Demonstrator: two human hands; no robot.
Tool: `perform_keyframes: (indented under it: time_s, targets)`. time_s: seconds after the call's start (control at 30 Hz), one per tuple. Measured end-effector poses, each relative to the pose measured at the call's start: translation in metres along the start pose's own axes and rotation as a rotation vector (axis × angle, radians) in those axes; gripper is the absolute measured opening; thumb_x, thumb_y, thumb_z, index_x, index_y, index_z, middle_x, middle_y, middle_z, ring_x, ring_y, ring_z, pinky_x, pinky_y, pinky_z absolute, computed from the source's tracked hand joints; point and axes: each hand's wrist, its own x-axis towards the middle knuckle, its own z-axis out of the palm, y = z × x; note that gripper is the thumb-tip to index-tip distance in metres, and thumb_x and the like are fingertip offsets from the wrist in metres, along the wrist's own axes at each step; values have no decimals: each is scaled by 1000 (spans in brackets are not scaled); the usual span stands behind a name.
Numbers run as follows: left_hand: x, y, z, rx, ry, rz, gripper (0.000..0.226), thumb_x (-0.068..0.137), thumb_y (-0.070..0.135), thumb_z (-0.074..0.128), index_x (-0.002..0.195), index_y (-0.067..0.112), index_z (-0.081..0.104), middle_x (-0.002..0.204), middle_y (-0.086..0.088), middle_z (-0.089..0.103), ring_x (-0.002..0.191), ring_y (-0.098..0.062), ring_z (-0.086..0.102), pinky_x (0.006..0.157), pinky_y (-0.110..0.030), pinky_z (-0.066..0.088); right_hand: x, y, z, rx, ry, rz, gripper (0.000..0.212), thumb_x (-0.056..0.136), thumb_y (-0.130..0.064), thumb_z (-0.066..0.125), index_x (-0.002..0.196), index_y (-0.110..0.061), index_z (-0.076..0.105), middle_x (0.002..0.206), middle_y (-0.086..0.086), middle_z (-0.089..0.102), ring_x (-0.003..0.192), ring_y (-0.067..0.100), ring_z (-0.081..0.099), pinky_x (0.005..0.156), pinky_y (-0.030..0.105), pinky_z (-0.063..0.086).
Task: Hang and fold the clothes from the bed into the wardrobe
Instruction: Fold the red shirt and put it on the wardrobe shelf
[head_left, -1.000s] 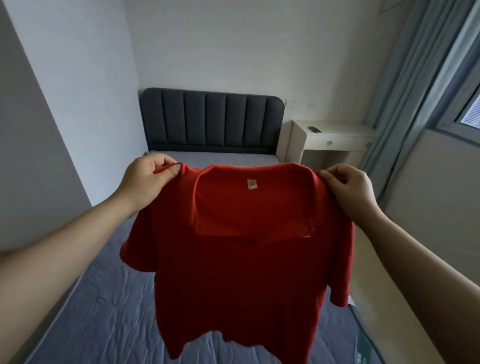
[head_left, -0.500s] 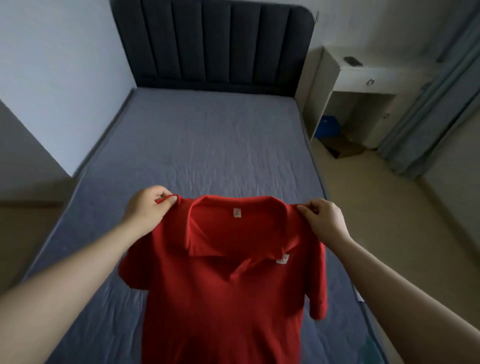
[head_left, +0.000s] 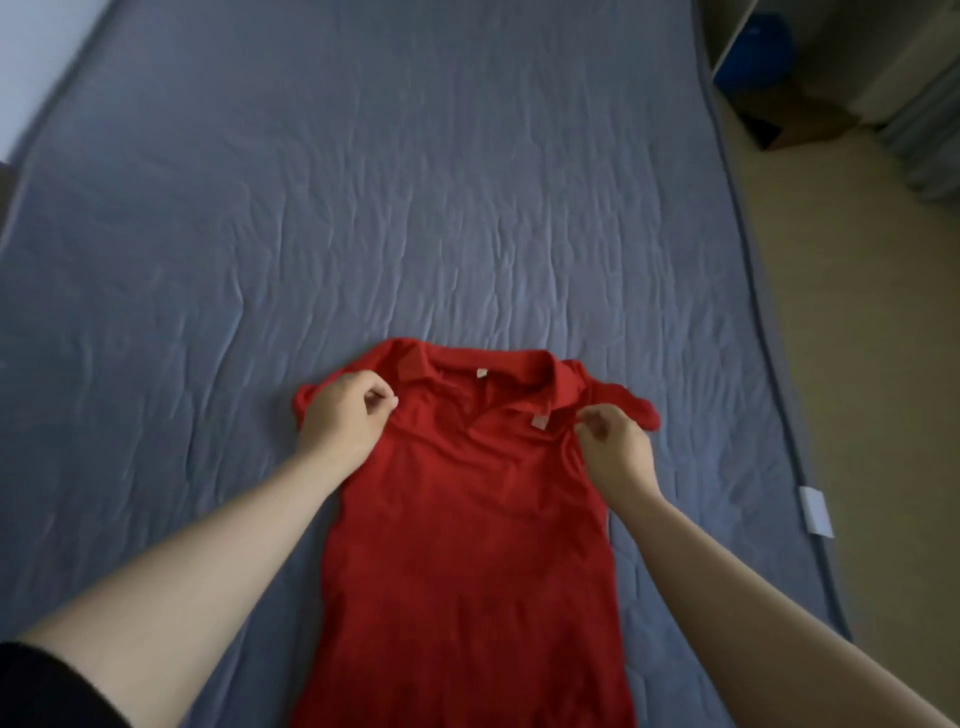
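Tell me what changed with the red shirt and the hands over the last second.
The red polo shirt went from hanging in the air to lying spread on the bed, collar away from the person. Both hands came down with it. The left hand and right hand are on the shoulders as before; whether they still pinch the fabric is unclear. The view also tilted down.

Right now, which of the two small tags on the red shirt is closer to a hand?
The tag on the collar tip, just beside the right hand. The other tag sits inside the neckline, between both hands on the shirt.
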Motion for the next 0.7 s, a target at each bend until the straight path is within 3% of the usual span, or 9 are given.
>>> perform_keyframes:
  time_s: [0.3, 0.43, 0.5, 0.6, 0.7]
  targets:
    - [-111, -85, 81, -64, -219, -97, 7, 81, 11, 70, 76, 14, 67, 73, 2, 64, 72, -20, 62, 69, -33, 49, -76, 98, 62, -115, -147, 142, 20, 89, -9, 57, 105, -11, 68, 103, 5, 70, 99, 22, 63, 72, 16, 33]
    - [-160, -114, 99, -105, -242, -170, 11, 78, 11, 74, 76, 16, 65, 69, 6, 61, 68, -17, 61, 67, -30, 48, -118, 129, 75, -143, -122, 221, 24, 88, -8, 58, 110, -8, 66, 109, 12, 69, 104, 29, 62, 83, 25, 41]
    - [-183, -130, 104, -159, -241, -242, 17, 73, 7, 78, 81, 11, 65, 76, -1, 62, 69, -20, 60, 70, -34, 50, -141, 148, 79, -189, -144, 268, 32, 88, -11, 60, 119, -5, 60, 118, 18, 61, 109, 34, 57, 91, 31, 41]
    - [-211, -150, 108, -148, -288, -352, 42, 63, 13, 87, 96, 9, 62, 96, -8, 59, 83, -21, 57, 77, -32, 46, -165, 177, 81, -259, -200, 374, 51, 89, -17, 62, 136, -6, 45, 134, 20, 46, 119, 36, 49, 99, 37, 40]
    - [-227, -166, 111, -16, -315, -309, 66, 59, 21, 89, 114, 6, 57, 114, -13, 53, 109, -30, 50, 97, -41, 41, -180, 199, 83, -281, -226, 435, 71, 89, -20, 64, 148, -7, 27, 145, 20, 35, 131, 35, 39, 103, 40, 38]
